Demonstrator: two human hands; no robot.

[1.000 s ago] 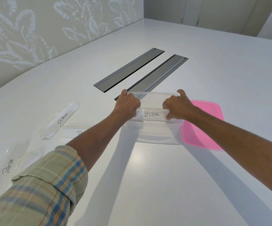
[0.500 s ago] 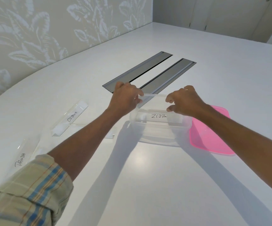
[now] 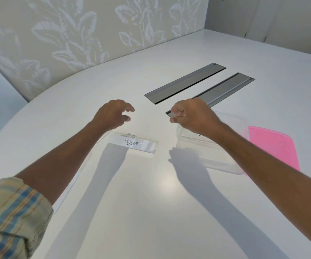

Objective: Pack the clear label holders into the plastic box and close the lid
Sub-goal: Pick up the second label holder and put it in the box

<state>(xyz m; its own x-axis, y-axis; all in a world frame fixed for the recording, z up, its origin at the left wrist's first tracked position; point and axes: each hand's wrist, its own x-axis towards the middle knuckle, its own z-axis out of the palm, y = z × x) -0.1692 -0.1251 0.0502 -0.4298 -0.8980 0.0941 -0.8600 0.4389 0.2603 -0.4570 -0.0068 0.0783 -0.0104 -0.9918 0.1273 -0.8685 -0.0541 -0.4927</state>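
Toward the right edge of the white bench point(image 3: 151, 212) stood the plastic box point(image 3: 223, 159), clear-walled and open-topped, with the pink lid point(image 3: 274, 146) lying flat just beside it on its right, touching or slipped slightly under its far side; which could not be told. One item: clear label holder marked BEAR point(image 3: 134, 144), resting on the bench left of the box and apart from it, its long axis running left to right across the bench, roughly in line with the box's near wall, lettered face turned toward the wearer and upward. A second holder point(image 3: 72, 184), mostly hidden by the left forearm, lay nearer the front-left edge, its long axis angled toward the near edge; its wording could not be read. Contents of the box: a scrap of lettering showed beneath the right wrist, probably one holder already packed, though most was hidden. Left hand point(image 3: 113, 114): empty, fingers loosely curled and parted, hovering above the far end of the BEAR holder without touching it. Right hand point(image 3: 192, 116): empty, fingers half-curled, above the box's far-left corner. Two grey metal slot covers point(image 3: 184, 83) set into the bench beyond the hands. Risks judged: the holders, being clear and smooth, might slip from a pinch at one end or go unnoticed against the white surface; a holder lowered crosswise to the box could jam on the rim; the light box could slide when nudged, and a proud holder would stop the lid seating.
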